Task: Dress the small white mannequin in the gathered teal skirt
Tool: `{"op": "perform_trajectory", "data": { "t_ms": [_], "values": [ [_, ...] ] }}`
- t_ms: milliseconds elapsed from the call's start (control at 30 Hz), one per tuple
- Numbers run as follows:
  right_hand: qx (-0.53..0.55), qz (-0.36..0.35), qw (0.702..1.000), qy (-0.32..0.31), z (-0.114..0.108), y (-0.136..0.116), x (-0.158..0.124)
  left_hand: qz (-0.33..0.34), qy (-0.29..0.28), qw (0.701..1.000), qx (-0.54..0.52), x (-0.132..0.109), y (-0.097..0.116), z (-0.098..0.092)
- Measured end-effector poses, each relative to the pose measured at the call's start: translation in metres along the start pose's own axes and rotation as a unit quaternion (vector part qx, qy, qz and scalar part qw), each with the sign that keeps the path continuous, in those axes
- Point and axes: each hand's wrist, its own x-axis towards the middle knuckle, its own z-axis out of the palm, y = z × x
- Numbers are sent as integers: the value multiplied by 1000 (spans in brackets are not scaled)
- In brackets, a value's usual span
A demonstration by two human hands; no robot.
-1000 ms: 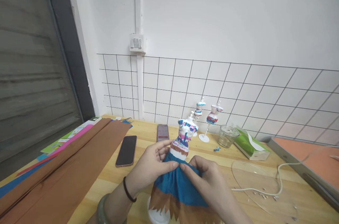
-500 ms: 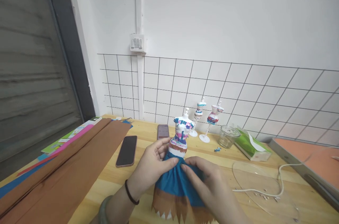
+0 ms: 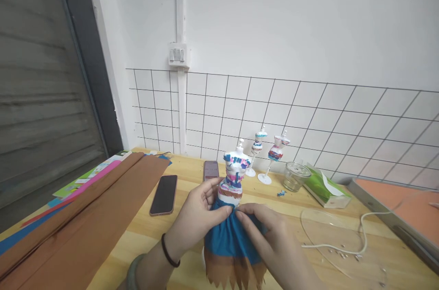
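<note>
A small white mannequin [image 3: 236, 172] with scraps of blue, pink and brown stuck to its torso stands upright before me. Around its hips hangs a gathered blue skirt [image 3: 228, 237] with a jagged brown hem. My left hand [image 3: 202, 205] wraps behind the waist, its thumb pressing the skirt's top edge at the front. Thumb and forefinger of my right hand [image 3: 264, 230] pinch the skirt's gathers just right of that thumb. The skirt hides most of the mannequin's base.
Two smaller mannequins [image 3: 275, 153] stand at the back beside a glass jar [image 3: 297, 178] and a green tissue pack [image 3: 325, 187]. Two phones [image 3: 163, 195] lie left of centre. Brown paper sheets [image 3: 113, 207] cover the left side. A clear plate [image 3: 329, 230] and white cord [image 3: 363, 230] lie right.
The skirt's lower part has swung inward, its hem now narrower and turned slightly. Both hands keep nearly the same place, the right fingers a little closer to the left thumb.
</note>
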Motion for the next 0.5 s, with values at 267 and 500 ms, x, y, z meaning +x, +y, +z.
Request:
{"op": "perform_trajectory", "data": {
  "t_ms": [267,500],
  "values": [
    [22,51,998,7,1,1,1,-3,-24,1000,3,-1,4,3],
    [19,46,999,-3,3,7,1,-7,-42,999,12,-1,5,3]
  ]
}}
